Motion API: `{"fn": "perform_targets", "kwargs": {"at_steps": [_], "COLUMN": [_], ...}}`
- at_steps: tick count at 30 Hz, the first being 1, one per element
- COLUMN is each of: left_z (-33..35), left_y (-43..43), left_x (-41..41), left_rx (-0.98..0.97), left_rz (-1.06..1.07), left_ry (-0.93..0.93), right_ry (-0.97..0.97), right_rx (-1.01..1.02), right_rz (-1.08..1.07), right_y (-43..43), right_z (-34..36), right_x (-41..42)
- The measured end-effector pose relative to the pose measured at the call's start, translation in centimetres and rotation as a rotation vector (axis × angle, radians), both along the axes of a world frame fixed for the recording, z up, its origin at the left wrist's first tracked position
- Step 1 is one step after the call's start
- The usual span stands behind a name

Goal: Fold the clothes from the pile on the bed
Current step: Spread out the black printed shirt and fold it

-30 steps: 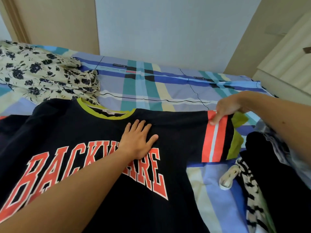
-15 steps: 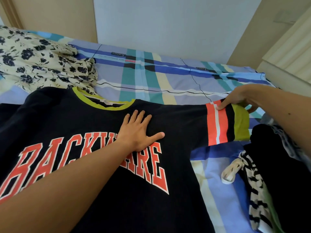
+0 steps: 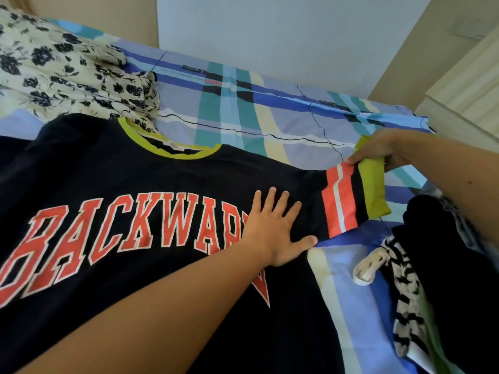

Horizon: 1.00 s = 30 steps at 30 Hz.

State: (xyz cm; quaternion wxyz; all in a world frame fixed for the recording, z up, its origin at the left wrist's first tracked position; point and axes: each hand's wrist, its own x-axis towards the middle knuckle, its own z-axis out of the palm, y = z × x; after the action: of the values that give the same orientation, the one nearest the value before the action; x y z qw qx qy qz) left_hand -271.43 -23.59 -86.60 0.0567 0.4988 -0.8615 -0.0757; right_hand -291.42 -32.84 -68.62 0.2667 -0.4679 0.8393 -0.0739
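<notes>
A black T-shirt (image 3: 140, 179) with red lettering and a yellow-green collar lies spread face up on the bed. My left hand (image 3: 275, 225) presses flat on its chest near the right armpit, fingers straight and spread. The right sleeve (image 3: 351, 198) has red, white, black and yellow-green stripes. My right hand (image 3: 378, 149) pinches the yellow-green cuff at the sleeve's far edge and lifts it a little off the sheet.
A plaid blue bedsheet (image 3: 256, 109) covers the bed. A cream floral garment (image 3: 62, 76) lies bunched at the back left. A pile of dark and black-and-white patterned clothes (image 3: 437, 279) sits at the right edge. Walls stand close behind the bed.
My left hand slid right across the shirt toward the armpit. My right hand moved outward along the sleeve to the cuff and pulled the sleeve out straight.
</notes>
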Motion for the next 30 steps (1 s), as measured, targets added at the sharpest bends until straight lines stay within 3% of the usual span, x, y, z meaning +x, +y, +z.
{"fn": "perform_targets", "kwargs": {"at_steps": [8,12,18,23,27,30], "left_z": [3.9,4.9,5.8,7.5,7.6,7.3], "left_y": [1.3,4.8,10.5,9.8,8.5,7.5], "left_x": [2.0,7.9,17.7,21.0,22.6,24.0], "left_rx": [0.190,0.230,0.295,0.303,0.302,0.278], "left_rz": [-0.001,-0.039,-0.220,-0.075,0.021,0.104], "left_ry": [-0.037,-0.142,-0.158,0.071,0.122,0.197], "right_ry": [-0.300,-0.599,-0.171,0.034,0.143,0.166], "right_rx": [-0.069,-0.073,-0.266,-0.263,-0.469,-0.496], "right_rz": [0.258,0.383,0.503,0.688,0.786,0.773], "right_y": [-0.5,0.8,3.7,7.9,11.1,11.7], "right_z": [5.8,5.9,-2.6,-10.3,-13.8,-14.1], "right_x": [12.8,18.3,17.3,15.8,15.5,15.8]}}
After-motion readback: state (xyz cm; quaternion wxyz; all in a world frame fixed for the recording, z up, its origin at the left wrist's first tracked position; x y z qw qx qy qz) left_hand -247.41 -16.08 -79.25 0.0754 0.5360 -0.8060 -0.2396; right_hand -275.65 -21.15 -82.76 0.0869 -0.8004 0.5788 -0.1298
